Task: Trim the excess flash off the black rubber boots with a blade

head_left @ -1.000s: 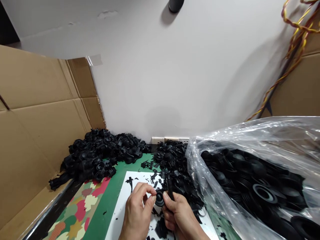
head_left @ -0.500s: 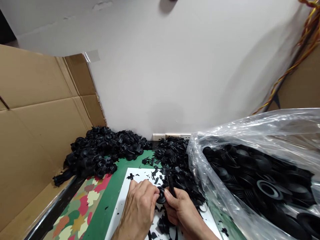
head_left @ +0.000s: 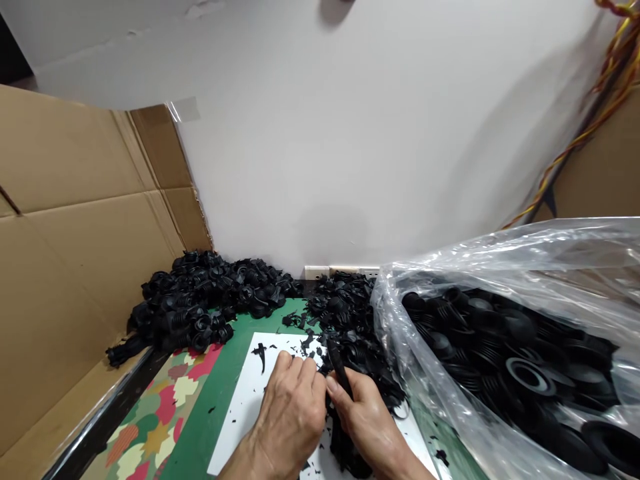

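over the sheet [head_left: 237, 400], the left hand [head_left: 296, 408] has rolled knuckles-up — grip hidden, can't tell; likely a working twist. the right hand [head_left: 369, 408] clasps a handle [head_left: 338, 364].

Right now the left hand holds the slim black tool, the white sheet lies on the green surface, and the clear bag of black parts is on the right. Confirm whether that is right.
Wrong hand: the head view shows the slim black tool in the right hand. The rest stands: white sheet on the green surface, clear bag of black parts on the right.
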`<state>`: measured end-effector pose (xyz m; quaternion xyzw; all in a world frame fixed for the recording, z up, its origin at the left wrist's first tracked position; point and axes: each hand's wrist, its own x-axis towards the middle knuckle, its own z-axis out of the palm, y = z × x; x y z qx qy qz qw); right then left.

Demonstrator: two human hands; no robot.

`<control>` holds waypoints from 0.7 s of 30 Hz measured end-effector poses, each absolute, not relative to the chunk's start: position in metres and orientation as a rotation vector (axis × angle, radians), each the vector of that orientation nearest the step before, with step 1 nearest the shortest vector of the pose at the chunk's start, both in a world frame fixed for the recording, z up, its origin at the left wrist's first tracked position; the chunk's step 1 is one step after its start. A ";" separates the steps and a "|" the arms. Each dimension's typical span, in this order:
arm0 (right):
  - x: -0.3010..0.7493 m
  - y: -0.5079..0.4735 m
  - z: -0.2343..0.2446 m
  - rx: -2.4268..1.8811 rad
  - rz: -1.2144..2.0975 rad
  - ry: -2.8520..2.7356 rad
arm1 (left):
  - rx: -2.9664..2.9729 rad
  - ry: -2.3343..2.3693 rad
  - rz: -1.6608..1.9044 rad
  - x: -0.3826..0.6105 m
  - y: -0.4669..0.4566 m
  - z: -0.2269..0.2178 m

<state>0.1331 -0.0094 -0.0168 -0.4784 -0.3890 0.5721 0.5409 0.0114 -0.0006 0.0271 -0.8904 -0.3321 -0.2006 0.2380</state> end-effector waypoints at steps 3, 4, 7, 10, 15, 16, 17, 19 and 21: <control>0.134 -0.010 -0.013 -1.108 1.370 -0.915 | -2.417 -0.951 -0.641 0.010 0.000 0.025; 0.134 -0.009 -0.012 -1.087 1.400 -0.900 | -2.421 -0.984 -0.677 0.010 0.000 0.025; 0.135 -0.009 -0.008 -1.002 1.551 -0.807 | -2.515 -1.171 -0.814 0.005 -0.003 0.027; 0.135 -0.010 -0.006 -0.899 1.706 -0.716 | -2.663 -1.473 -0.996 0.002 -0.007 0.028; 0.135 -0.010 -0.003 -0.790 1.837 -0.600 | -2.770 -1.689 -1.100 -0.002 -0.009 0.030; 0.135 -0.009 -0.003 -0.784 1.847 -0.582 | -2.776 -1.668 -1.077 -0.003 -0.008 0.031; 0.135 -0.009 -0.002 -0.782 1.855 -0.571 | -2.776 -1.633 -1.044 -0.003 -0.007 0.032; 0.135 -0.008 -0.001 -0.780 1.854 -0.564 | -2.762 -1.533 -0.957 -0.004 -0.006 0.036; 0.135 -0.008 -0.001 -0.781 1.839 -0.568 | -2.722 -1.416 -0.872 -0.004 -0.006 0.040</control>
